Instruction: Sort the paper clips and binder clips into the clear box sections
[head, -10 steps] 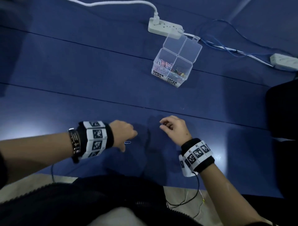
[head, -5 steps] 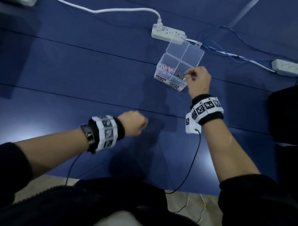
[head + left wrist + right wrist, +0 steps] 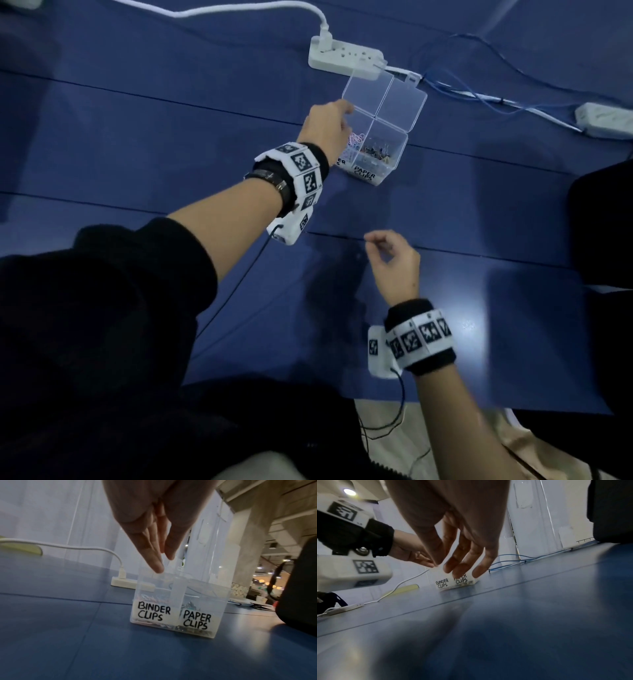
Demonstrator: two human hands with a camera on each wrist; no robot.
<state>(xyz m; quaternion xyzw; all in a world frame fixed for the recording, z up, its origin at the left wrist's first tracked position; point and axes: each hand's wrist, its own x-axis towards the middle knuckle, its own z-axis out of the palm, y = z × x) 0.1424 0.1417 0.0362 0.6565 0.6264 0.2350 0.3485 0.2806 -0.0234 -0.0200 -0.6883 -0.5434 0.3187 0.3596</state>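
Just under the fingertips of the left hand [image 3: 325, 128] stands the clear box [image 3: 394, 154] on the blue table [image 3: 137, 137], its lid [image 3: 385, 96] folded back and standing up on the side away from the person. That hand's grip is loose and open: in the left wrist view the fingers [image 3: 154, 555] point straight down over the left section, the one whose label reads BINDER CLIPS [image 3: 153, 613], and nothing shows between them. Below those fingertips that section holds a tangle of thin pink and pale wire clips [image 3: 356, 138]. The next section to the right of the grip, labelled PAPER CLIPS [image 3: 196, 620], holds a heap of small dark and mixed-coloured clips [image 3: 376, 150]. The right hand [image 3: 394, 263] hangs low over the table, well apart from the box and nearer the person; its grip is slack, with fingers [image 3: 465, 558] loosely curled and spread, thumb and forefinger close together, and whether anything is between them cannot be told. Beyond the left grip, just past the box lid, lies a white power strip [image 3: 346, 58] with a white cable [image 3: 222, 10] plugged into it; thin blue wires [image 3: 479, 99] run from beside the lid toward a second white power strip [image 3: 604, 120] far to the right. Both wrists carry white bands with black square markers.
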